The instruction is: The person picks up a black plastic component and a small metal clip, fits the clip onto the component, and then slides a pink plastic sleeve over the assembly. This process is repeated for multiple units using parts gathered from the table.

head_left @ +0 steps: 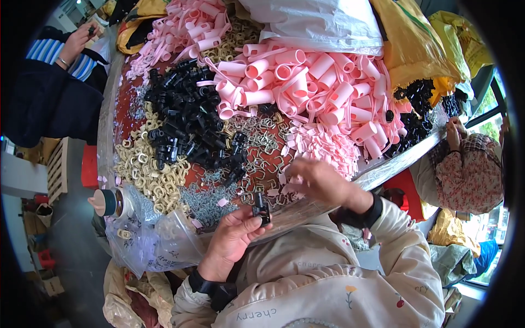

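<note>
My left hand [232,238] is closed on a small black plastic part [261,206], pinched between thumb and fingers at the table's near edge. To the right, my right hand [327,185] hovers over the near edge, beside a heap of small flat pink pieces [322,143]. Motion blurs its fingers, so whether they hold anything is unclear. Bent metal wire clips [263,136] lie scattered beyond my hands. Farther left is a pile of similar black plastic parts [183,104].
Pink plastic tubes [320,68] are heaped at the far side. Cream-coloured rings [158,177], small metal pieces [210,197] and a clear plastic bag [178,235] are at the near left, by a bottle [112,202]. Other people sit left [52,93] and right [470,169].
</note>
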